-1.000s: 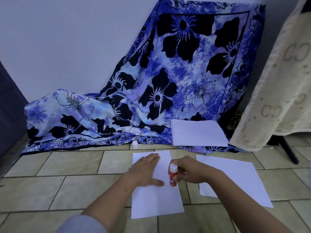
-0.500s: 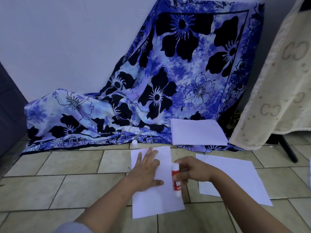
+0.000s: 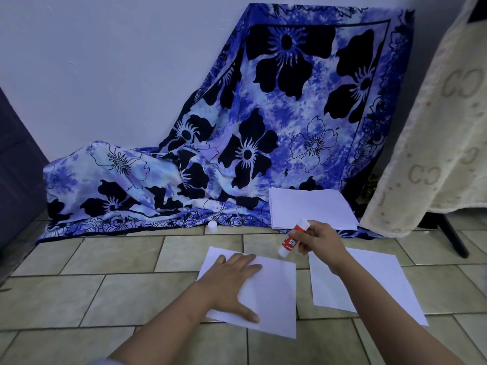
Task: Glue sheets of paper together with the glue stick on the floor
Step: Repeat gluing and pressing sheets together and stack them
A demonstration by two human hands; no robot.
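A white sheet of paper [image 3: 274, 293] lies on the tiled floor in front of me. My left hand [image 3: 234, 283] rests flat on its left part with the fingers spread. My right hand [image 3: 320, 239] grips a red and white glue stick [image 3: 292, 239], which is tilted, its lower end hanging above the floor beyond the sheet's far right corner. A second white sheet [image 3: 395, 283] lies on the floor to the right, partly under my right forearm. A stack of white sheets [image 3: 311, 206] sits on the cloth's hem further back.
A small white cap [image 3: 212, 227] stands on the floor by the hem of a blue flowered cloth [image 3: 237, 143] draped against the wall. A cream blanket [image 3: 434, 143] hangs at the right over a dark stand leg [image 3: 452, 239]. Dark furniture [image 3: 15, 177] stands at the left.
My right hand has lifted the glue stick off the sheet's right edge and carried it up and right. The sheet under my left hand has turned, its far end swinging left.
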